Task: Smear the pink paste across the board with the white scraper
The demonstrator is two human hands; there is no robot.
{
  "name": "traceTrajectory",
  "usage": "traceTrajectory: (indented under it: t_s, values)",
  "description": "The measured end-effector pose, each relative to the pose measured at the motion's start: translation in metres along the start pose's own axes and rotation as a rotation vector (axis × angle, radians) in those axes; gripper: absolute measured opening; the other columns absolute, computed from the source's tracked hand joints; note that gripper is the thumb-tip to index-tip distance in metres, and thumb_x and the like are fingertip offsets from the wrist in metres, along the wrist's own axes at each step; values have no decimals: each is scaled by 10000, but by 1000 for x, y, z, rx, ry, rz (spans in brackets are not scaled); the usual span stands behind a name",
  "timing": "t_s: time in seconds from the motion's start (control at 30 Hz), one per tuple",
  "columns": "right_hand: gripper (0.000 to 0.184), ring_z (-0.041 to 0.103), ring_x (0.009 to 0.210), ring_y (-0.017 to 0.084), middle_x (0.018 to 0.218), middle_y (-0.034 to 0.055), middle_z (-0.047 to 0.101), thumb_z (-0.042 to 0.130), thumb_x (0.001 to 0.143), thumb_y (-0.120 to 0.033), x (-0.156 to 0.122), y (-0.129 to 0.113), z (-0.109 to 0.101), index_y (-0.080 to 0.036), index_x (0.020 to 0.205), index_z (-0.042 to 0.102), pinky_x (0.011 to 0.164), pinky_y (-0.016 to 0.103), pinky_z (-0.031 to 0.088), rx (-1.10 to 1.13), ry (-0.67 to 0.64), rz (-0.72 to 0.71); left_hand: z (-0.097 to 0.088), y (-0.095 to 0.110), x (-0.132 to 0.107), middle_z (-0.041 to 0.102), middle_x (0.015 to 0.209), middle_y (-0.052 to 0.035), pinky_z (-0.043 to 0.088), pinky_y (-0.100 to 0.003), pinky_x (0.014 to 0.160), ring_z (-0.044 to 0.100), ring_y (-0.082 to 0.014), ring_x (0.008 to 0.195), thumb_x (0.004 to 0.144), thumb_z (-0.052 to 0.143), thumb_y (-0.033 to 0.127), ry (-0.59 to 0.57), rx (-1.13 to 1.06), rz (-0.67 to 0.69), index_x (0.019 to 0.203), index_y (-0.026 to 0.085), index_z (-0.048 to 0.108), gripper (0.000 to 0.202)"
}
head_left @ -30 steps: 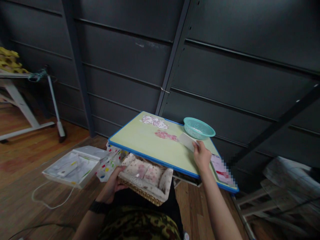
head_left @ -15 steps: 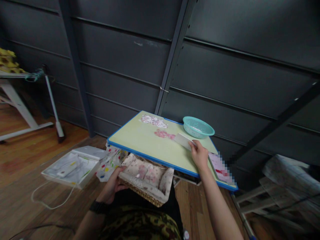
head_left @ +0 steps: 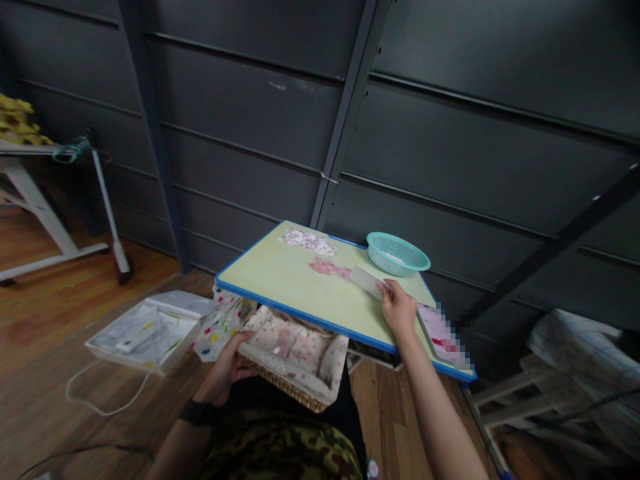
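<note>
My right hand (head_left: 399,309) rests on the small yellow-green table (head_left: 280,277) with a blue rim and pinches a flat white card-like scraper (head_left: 369,279). The scraper's far edge lies beside a pink scatter of bits (head_left: 329,269). A paler second scatter (head_left: 309,241) lies further back. Below the table's front edge, my left hand (head_left: 226,371) grips the side of a wicker basket (head_left: 291,357) lined with flowered cloth, held on my lap.
A teal plastic bowl (head_left: 397,254) stands at the table's back right, a pink sheet (head_left: 440,335) at its right edge. On the wooden floor to the left lie an open white box (head_left: 145,331), a cable and a spotted cloth (head_left: 220,321). A dark metal wall stands behind.
My right hand with the scraper has slid a little to the left, toward the pink bits. The left hand and basket stay put.
</note>
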State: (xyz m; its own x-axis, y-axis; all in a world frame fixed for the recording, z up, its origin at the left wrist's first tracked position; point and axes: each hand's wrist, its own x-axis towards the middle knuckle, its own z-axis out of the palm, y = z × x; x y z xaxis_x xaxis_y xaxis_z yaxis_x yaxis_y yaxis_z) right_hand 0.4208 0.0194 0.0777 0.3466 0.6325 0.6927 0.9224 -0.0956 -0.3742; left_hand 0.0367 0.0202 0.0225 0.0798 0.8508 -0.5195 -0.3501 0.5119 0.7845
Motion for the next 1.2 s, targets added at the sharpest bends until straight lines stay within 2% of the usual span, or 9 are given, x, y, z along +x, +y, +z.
traceTrajectory:
  t_s: [0.17, 0.33, 0.47, 0.63, 0.8, 1.0, 1.2]
  values:
    - [411, 671, 639, 229, 734, 103, 747, 483, 994, -482, 0, 1, 1, -183, 983, 764, 630, 289, 400, -4, 8, -4, 0, 1, -1, 738, 810, -52, 626, -359, 629, 720, -252, 731, 770, 730, 393, 7, 12, -2, 1027, 192, 673, 331]
    - [374, 628, 612, 214, 714, 96, 731, 500, 1002, -430, 0, 2, 0, -172, 1011, 770, 616, 285, 337, -84, 37, 52, -1, -1, 0, 740, 823, -52, 623, -354, 621, 720, -252, 737, 732, 766, 421, 7, 28, 9, 1032, 184, 670, 394]
    - [395, 603, 617, 210, 691, 85, 711, 488, 1004, -448, -1, 2, -1, -176, 1004, 774, 612, 283, 321, -91, 17, 50, -2, -2, 3, 752, 843, -61, 628, -357, 626, 715, -244, 717, 773, 733, 412, -6, 31, -5, 1080, 175, 663, 395]
    - [384, 587, 624, 204, 728, 94, 717, 494, 1006, -430, 0, 3, -1, -166, 1016, 772, 619, 285, 300, -106, 88, 77, 0, 0, 2, 754, 826, -60, 629, -354, 609, 712, -236, 686, 792, 722, 388, 13, 24, -9, 1069, 175, 662, 354]
    - [351, 558, 606, 191, 685, 72, 685, 508, 997, -398, 3, 4, 0, -164, 1011, 770, 617, 281, 278, -125, 17, 52, 2, 2, -2, 751, 802, -52, 624, -348, 596, 709, -232, 665, 808, 703, 371, 17, 18, -17, 1045, 184, 668, 304]
    - [402, 600, 626, 215, 670, 74, 684, 485, 982, -484, -1, 4, -2, -190, 949, 758, 619, 291, 327, -83, 17, 57, 2, 4, -2, 760, 799, -66, 626, -355, 597, 711, -241, 675, 835, 678, 360, 19, 22, -30, 1057, 169, 667, 293]
    - [573, 607, 569, 215, 610, 54, 665, 467, 936, -688, -2, 0, -3, -195, 888, 756, 601, 300, 413, 119, 18, 18, 4, 4, -4, 757, 791, -58, 630, -352, 595, 716, -239, 691, 839, 673, 374, 17, 32, -10, 1035, 174, 660, 281]
